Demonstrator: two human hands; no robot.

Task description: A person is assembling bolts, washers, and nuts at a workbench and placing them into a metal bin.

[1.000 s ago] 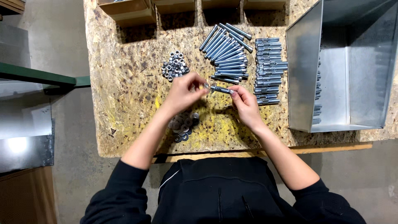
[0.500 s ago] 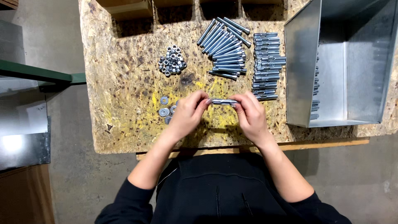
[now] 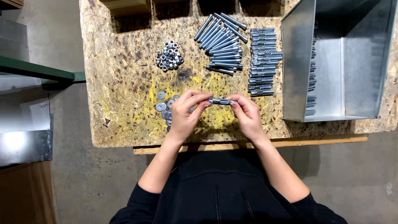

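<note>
- The person stands at the near edge of a chipboard table (image 3: 124, 62), both hands raised just above it.
- The left hand (image 3: 185, 114) pinches one end of a short metal bolt (image 3: 219, 101) with fingertips closed on it.
- The right hand (image 3: 248, 116) grips the other end of the same bolt, fingers curled around it.
- The bolt lies level between the two hands, over the near middle of the table.
- A scatter of flat washers (image 3: 165, 107) lies just left of the left hand, partly hidden under it.
- Farther back, a small heap of nuts (image 3: 169, 61) sits left of centre.
- A pile of long bolts (image 3: 222, 45) lies at the far middle, with a neat stack of sleeves (image 3: 262, 62) just right of it.
- An open metal box (image 3: 344, 62) stands on the right side of the table.
</note>
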